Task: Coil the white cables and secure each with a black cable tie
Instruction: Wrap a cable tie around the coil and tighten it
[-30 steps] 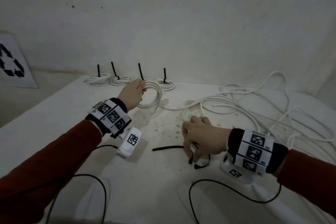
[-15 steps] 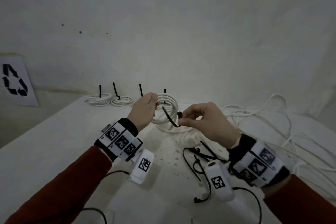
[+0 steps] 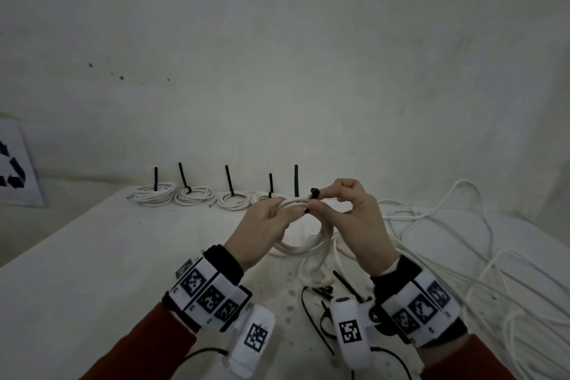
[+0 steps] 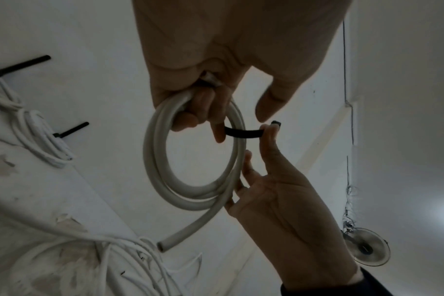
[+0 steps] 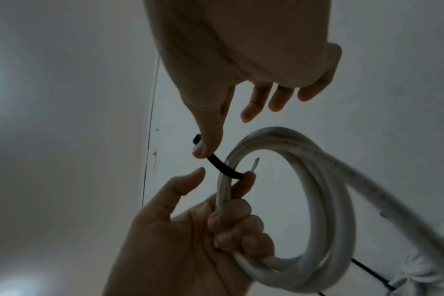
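Note:
My left hand (image 3: pixel 268 219) grips a coiled white cable (image 3: pixel 303 248) and holds it up above the table; its fingers curl round the strands (image 5: pixel 231 224). My right hand (image 3: pixel 336 203) pinches the head end of a black cable tie (image 3: pixel 314 193) between thumb and forefinger. The tie's strap (image 4: pixel 243 133) runs across the coil (image 4: pixel 195 160) to my left forefinger, and its tail (image 3: pixel 296 180) sticks up behind. The coil's loose end (image 4: pixel 165 243) hangs down.
Several tied white coils (image 3: pixel 154 193) with upright black ties line the table's far edge. Loose white cables (image 3: pixel 462 241) sprawl over the right side. Spare black ties (image 3: pixel 320 296) lie near my right wrist. A recycling sign (image 3: pixel 12 163) leans at the far left.
My right hand picked a black tie off the table and brought it up to the coil. The left hand lifted the coil nearer, and the tie now crosses its strands.

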Motion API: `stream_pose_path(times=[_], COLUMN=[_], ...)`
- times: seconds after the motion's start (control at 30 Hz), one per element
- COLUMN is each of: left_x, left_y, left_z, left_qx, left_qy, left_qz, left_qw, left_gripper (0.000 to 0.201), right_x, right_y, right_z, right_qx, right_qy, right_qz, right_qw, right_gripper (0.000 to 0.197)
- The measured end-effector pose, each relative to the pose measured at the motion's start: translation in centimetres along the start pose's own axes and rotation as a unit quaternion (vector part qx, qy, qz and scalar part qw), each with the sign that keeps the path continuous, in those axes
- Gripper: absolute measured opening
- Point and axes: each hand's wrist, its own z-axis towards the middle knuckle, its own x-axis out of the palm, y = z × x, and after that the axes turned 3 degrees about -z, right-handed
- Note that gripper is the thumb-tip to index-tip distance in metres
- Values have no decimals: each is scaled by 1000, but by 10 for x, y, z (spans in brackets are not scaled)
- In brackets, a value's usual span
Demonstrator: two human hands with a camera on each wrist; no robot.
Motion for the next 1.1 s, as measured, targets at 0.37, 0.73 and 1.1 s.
stream_pose_path(times=[0.37, 0.73, 1.1], left_x=[19, 18, 13], left_y=[5, 13, 10], left_z=[18, 18, 19], left_qx=[-45, -113, -122], left_qy=[8, 72, 75], left_qz=[-81, -185, -214], left_qw=[996, 974, 966], left_gripper=[23, 32, 35], right_x=[-13, -17, -10], right_y=[-10, -22, -19], right_z=[28, 29, 23], right_qx=[159, 59, -33], right_qy=[13, -17, -33], right_qz=[214, 138, -15], right_qw=[964, 988, 999], right_gripper=[22, 21, 12])
